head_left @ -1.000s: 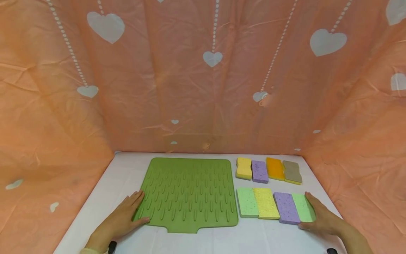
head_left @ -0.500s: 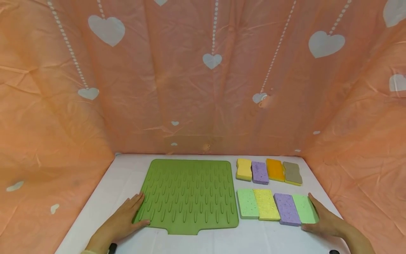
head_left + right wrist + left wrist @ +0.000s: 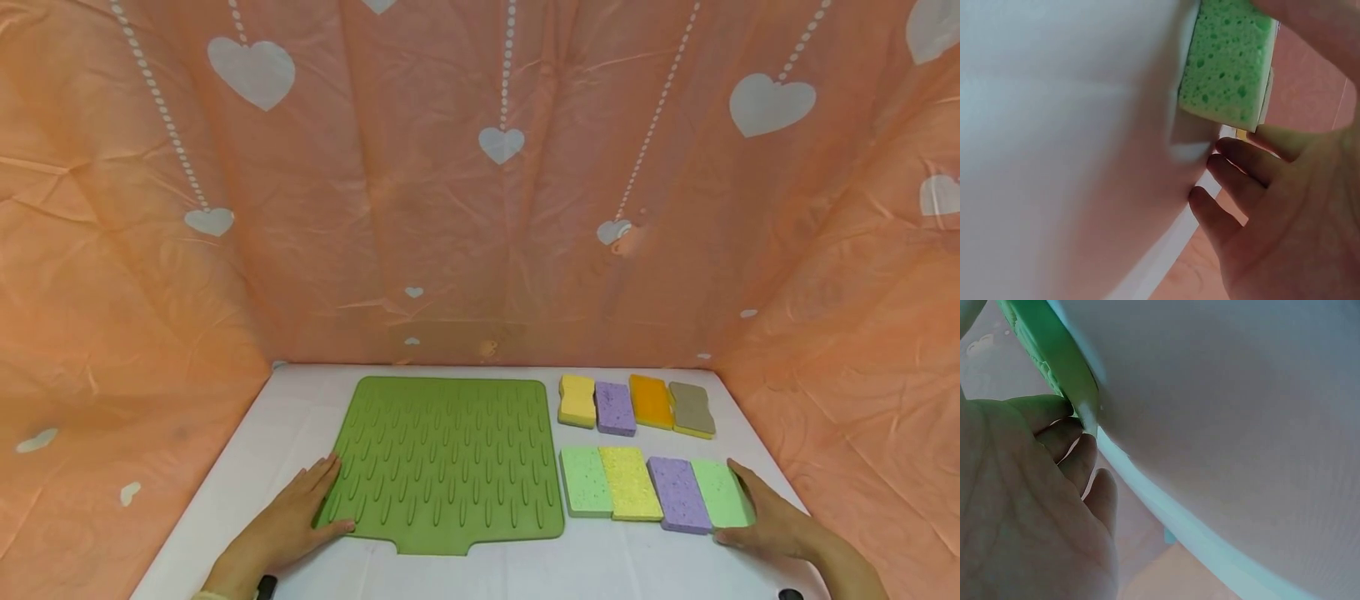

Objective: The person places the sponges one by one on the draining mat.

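A green ridged mat (image 3: 446,458) with a short tab at its near edge lies flat on the white table. My left hand (image 3: 281,525) rests at its near left corner, fingers extended along the side and thumb over the front edge. In the left wrist view, the fingertips are right at the edge of the mat (image 3: 1063,359). My right hand (image 3: 765,521) is beside the outermost light green sponge (image 3: 720,492), thumb at its near side and forefinger by its far right corner. The right wrist view shows that sponge (image 3: 1229,65) between the spread thumb and forefinger, the other fingers loosely bent.
Left of that sponge, the front row holds a purple (image 3: 678,496), a yellow (image 3: 630,483) and another light green sponge (image 3: 585,482). Behind are a yellow (image 3: 576,400), a purple (image 3: 615,408), an orange (image 3: 650,402) and a grey-topped sponge (image 3: 692,408). An orange heart-patterned curtain (image 3: 450,208) surrounds the table.
My right hand has shifted slightly to the right, so more of the light green sponge shows. The left hand, mat and sponges keep their places.
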Available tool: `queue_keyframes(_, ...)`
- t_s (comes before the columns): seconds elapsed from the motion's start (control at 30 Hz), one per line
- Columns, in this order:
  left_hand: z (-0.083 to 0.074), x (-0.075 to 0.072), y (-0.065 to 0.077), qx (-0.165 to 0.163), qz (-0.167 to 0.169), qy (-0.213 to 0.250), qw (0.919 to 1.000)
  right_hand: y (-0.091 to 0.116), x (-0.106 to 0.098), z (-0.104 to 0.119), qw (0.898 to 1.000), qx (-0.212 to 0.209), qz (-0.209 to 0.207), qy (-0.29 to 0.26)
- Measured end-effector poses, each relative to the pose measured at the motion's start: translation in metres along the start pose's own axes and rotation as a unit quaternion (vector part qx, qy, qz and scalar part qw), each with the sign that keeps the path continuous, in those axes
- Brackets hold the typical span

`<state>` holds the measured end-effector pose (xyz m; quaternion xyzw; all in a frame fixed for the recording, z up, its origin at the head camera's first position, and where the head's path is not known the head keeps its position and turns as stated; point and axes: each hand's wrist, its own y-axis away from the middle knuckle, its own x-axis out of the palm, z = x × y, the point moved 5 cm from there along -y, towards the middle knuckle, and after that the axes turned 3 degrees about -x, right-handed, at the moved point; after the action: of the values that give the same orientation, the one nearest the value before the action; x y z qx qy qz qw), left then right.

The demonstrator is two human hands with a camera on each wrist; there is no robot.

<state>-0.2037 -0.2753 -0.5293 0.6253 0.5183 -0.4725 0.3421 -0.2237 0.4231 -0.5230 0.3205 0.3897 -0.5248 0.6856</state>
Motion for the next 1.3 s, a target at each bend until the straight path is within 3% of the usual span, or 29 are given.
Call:
queue_keyframes(0.57, 0.000, 0.001, 0.000, -0.005, 0.007, 0.007, 0.9999, 0.002, 0.000, -0.006, 0.998, -0.028, -0.058, 0.006)
queue_keyframes(0.93, 0.000, 0.002, 0.000, 0.001, -0.004, 0.004, 1.0000, -0.002, -0.010, -0.007, 0.986, -0.058, -0.156, 0.000)
queue_keyframes(1.3, 0.001, 0.002, -0.002, 0.001, 0.000, 0.003, 1.0000, -0.014, -0.023, 0.005, 0.979, -0.061, -0.197, -0.006)
